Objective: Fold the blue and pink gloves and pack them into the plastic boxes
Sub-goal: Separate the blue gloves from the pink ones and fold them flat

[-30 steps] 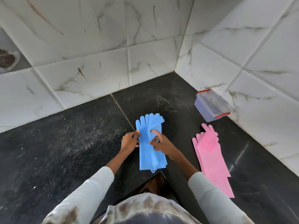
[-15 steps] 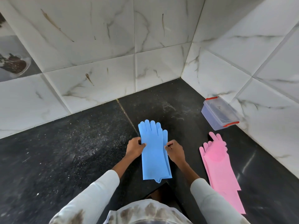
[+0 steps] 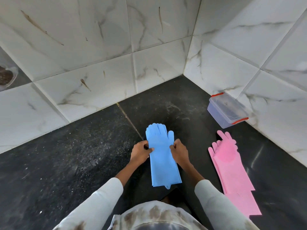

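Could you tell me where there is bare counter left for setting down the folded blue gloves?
The black counter is bare left of the left hand, out to the wall tiles. A narrower strip lies between the blue gloves and pink gloves. The right corner is crowded by the plastic box.

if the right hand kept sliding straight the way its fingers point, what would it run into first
The right hand pinches the blue gloves' right edge, fingers aimed left. It would likely cross the gloves and meet the left hand gripping the opposite edge.
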